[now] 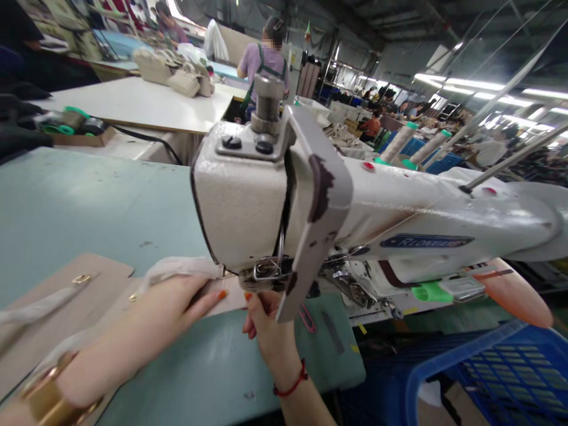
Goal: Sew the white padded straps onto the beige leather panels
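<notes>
Left hand (189, 299), narrowly open, on smooth beige material (104, 296) with pale straps (42, 306), gold-coloured fittings (82, 278).

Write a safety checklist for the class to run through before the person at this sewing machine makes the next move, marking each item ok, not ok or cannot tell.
1. Material reaches the stitching area under the machine head: ok.
2. Left hand on the material, beside the head: ok.
3. Right hand well clear of the stitching area: not ok; its fingers are close below the head.
4. Needle raised: cannot tell; its tip is not visible.
5. Red bracelet away from the stitching area: ok; it sits at the wrist.
6. Thread runs unbroken from spools to needle: cannot tell; part of its path is hidden.
</notes>
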Demonstrator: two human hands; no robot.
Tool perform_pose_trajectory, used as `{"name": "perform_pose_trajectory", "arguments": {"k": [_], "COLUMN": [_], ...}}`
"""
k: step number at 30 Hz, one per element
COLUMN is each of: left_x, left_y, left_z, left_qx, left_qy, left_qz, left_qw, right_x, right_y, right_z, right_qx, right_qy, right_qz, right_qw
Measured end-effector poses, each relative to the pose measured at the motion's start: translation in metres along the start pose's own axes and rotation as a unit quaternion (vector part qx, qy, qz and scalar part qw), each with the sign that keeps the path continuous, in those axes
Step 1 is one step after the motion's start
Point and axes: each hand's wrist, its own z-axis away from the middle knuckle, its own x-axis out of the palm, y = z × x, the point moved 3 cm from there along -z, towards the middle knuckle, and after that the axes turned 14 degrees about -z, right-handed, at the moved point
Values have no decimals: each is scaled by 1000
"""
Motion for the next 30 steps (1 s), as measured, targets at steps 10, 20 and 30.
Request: {"name": "perform_pose_trajectory", "arguments": {"k": [10, 20, 30], "left_x": [94, 75, 71], "left_y": [44, 58, 53], "left_z": [84, 27, 25], "left_qx": [-237, -248, -218], "left_qy": [-64, -109, -176], "left_qz": [584, 675, 648], "left_qw": [774, 686, 709], "right_x": [1, -6, -5], "right_y": [0, 6, 0], "right_z": [2, 9, 8], "right_qx": [-54, -1, 26], "right_qy": [20, -24, -13], "right_qz": [73, -63, -78], "right_qw": [996, 998, 996]}}
